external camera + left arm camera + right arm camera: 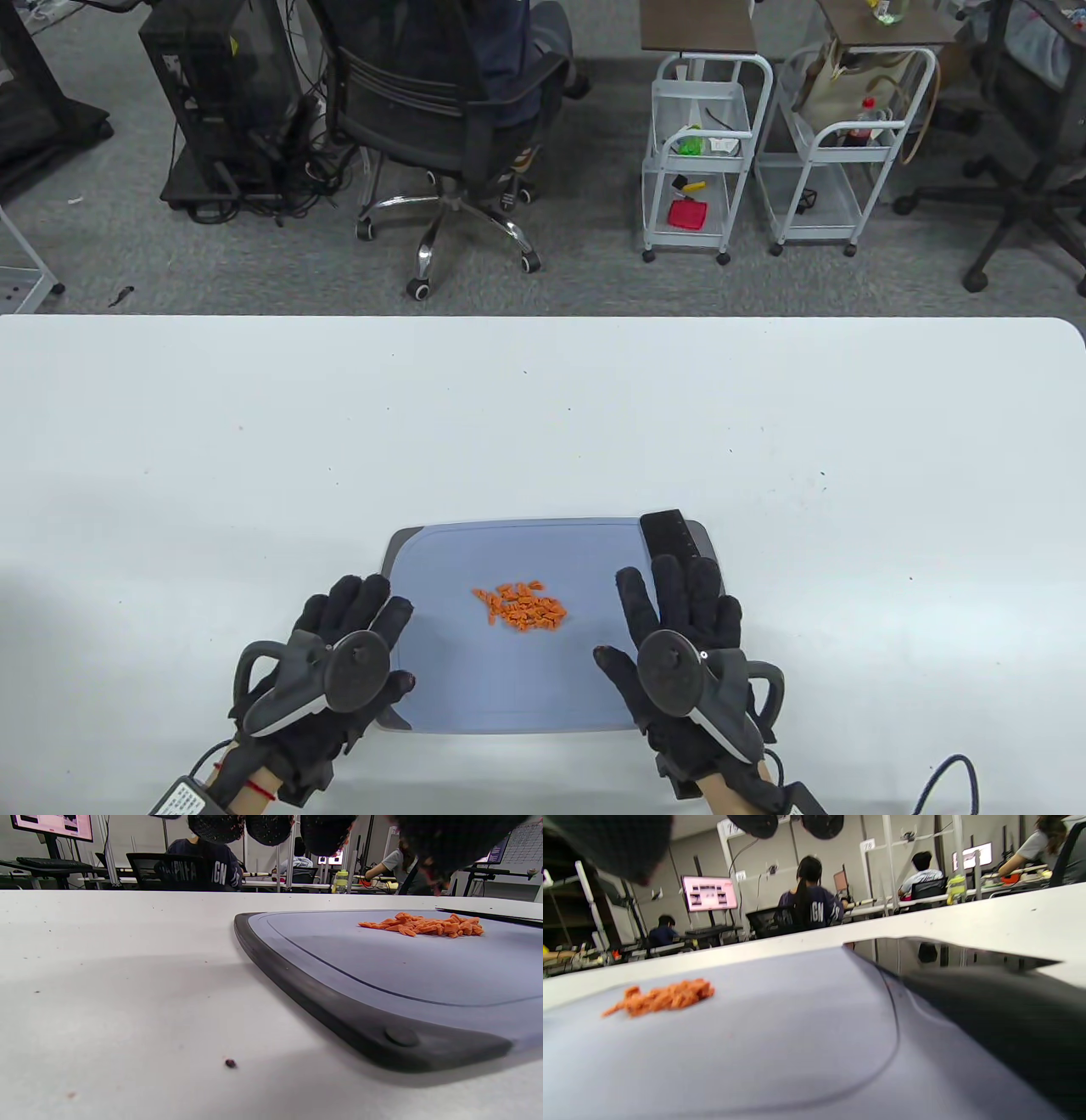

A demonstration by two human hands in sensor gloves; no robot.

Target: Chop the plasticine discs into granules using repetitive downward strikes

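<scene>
A small heap of orange plasticine granules (pixel 522 606) lies in the middle of a grey-blue cutting board (pixel 475 679) with a dark rim. The heap also shows in the left wrist view (pixel 424 925) and the right wrist view (pixel 664 996). My left hand (pixel 352 632) rests flat over the board's left edge, fingers spread, holding nothing. My right hand (pixel 679 607) rests flat on the board's right side, fingers spread. A black flat blade (pixel 670 533) lies along the board's right edge, its near end under my right fingers; it shows dark in the right wrist view (pixel 988 984).
The board lies near the front edge of a white table (pixel 254 441). Beyond the table's far edge stand an office chair (pixel 458 127) and two white trolleys (pixel 704 161). A tiny dark crumb (pixel 230 1063) lies on the table left of the board.
</scene>
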